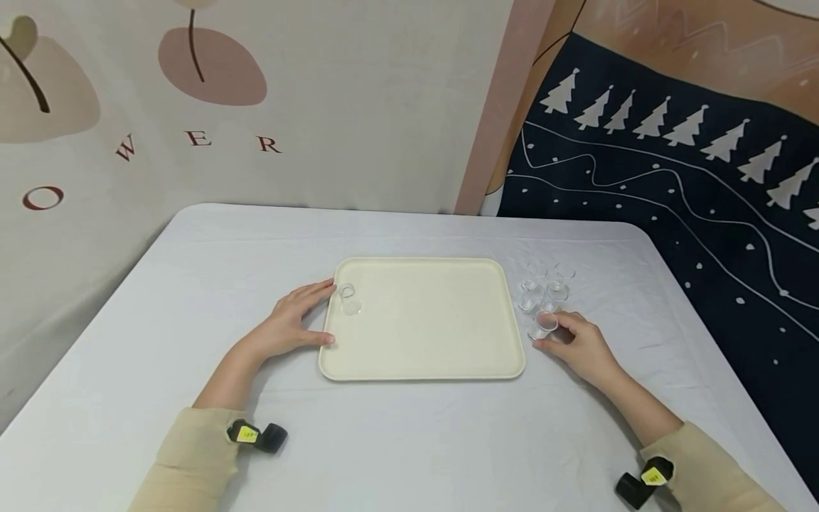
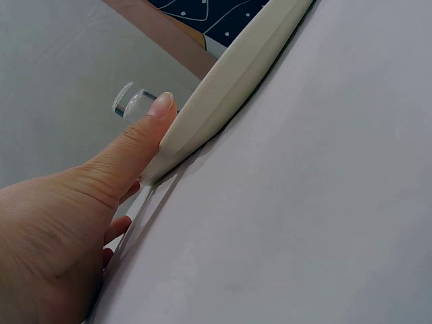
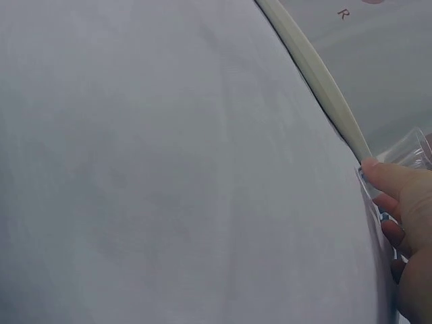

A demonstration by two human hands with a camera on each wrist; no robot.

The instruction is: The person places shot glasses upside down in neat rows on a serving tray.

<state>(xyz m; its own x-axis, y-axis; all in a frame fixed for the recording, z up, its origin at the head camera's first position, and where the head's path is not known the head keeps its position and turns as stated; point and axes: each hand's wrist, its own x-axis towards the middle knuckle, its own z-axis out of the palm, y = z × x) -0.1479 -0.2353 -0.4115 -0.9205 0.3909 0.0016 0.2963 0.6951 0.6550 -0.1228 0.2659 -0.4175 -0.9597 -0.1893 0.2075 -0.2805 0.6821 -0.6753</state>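
A cream rectangular tray [image 1: 429,320] lies on the white-covered table. At its left edge rests my left hand [image 1: 291,323], fingers extended and thumb against the rim; the left wrist view shows the thumb [image 2: 135,145] along the tray's side. A small clear cup [image 1: 349,299] stands on the tray close to those fingertips. Just off the tray's right edge, my right hand [image 1: 585,352] pinches another small clear cup [image 1: 547,322] between thumb and fingers. Part of this cup [image 3: 408,150] shows behind the thumb in the right wrist view.
Several more clear cups [image 1: 557,290] stand grouped to the right of the tray, just beyond the right hand. A patterned cloth [image 1: 384,107] hangs behind the table, and a dark cloth with white trees [image 1: 640,163] hangs at the right.
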